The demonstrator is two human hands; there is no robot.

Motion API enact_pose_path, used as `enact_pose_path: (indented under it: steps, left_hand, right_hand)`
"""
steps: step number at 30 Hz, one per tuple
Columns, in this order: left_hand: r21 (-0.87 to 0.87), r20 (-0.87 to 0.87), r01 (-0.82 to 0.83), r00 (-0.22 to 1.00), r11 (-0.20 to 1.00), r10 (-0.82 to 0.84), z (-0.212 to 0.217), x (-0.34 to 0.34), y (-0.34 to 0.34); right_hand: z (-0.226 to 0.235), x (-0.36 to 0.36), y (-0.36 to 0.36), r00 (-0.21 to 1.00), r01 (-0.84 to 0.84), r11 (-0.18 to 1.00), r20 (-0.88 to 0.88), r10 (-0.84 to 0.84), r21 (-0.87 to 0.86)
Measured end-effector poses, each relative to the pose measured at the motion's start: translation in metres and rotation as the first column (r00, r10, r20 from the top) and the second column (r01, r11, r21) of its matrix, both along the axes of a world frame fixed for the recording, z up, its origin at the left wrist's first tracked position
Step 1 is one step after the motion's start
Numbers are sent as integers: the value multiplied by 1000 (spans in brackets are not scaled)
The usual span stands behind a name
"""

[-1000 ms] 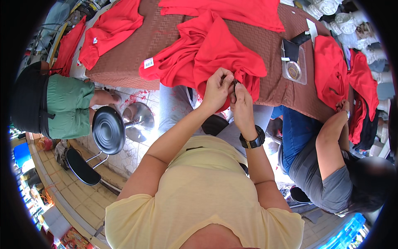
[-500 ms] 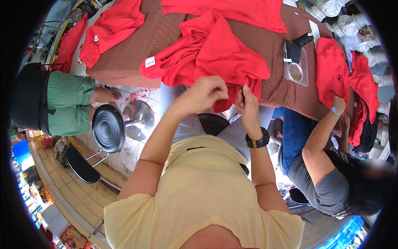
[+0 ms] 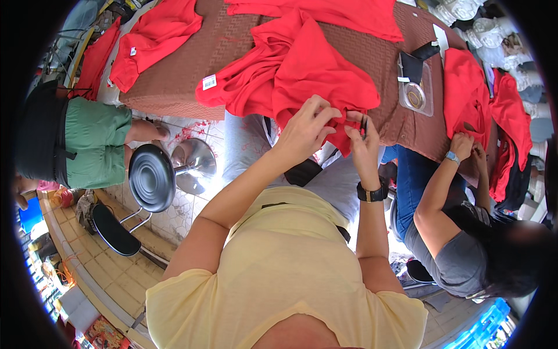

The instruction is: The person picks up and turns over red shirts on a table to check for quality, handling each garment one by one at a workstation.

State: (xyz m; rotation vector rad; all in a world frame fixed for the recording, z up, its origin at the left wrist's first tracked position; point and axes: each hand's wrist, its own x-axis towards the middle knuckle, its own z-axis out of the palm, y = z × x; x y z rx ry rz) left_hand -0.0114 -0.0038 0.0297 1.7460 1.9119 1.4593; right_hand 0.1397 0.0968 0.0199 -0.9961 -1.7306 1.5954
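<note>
A bunched red garment (image 3: 325, 70) with a white barcode tag (image 3: 209, 82) lies over the near table edge, its lower part hanging toward me. My right hand (image 3: 365, 152) is closed around a small dark tool (image 3: 364, 125), which looks like thread snips, beside the garment's hanging edge. My left hand (image 3: 305, 132) is just left of it, in front of the cloth. Its fingers are bent toward the thumb; whatever may be between the fingertips is too small to make out.
More red garments (image 3: 314, 17) lie on the brown-covered table (image 3: 168, 78). A clear plastic container (image 3: 417, 96) and a black pouch sit to the right. At right, a co-worker (image 3: 444, 232) handles red cloth. Another person in green shorts (image 3: 96, 142) stands left, near a black stool (image 3: 152, 177).
My left hand has moved right and slightly up, closer to my right hand. My right hand has shifted right with the tool, which now points up. The co-worker's hands have come together.
</note>
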Motion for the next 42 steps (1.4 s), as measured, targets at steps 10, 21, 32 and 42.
enact_pose_path:
  steps: [10, 21, 32, 42]
  left_hand:
    - [180, 103, -92, 992, 979, 74, -29, -6, 13]
    - [209, -21, -171, 984, 963, 179, -26, 9, -1]
    - [96, 434, -208, 889, 974, 147, -35, 7, 8]
    - [24, 572, -173, 810, 985, 128, -32, 10, 3]
  right_hand:
    - [14, -9, -16, 988, -7, 948, -146, -42, -317]
    - [-1, -18, -22, 979, 39, 935, -174, -107, -353]
    - [8, -13, -32, 998, -49, 943, -57, 32, -330]
    - [2, -29, -37, 992, -123, 957, -16, 123, -264]
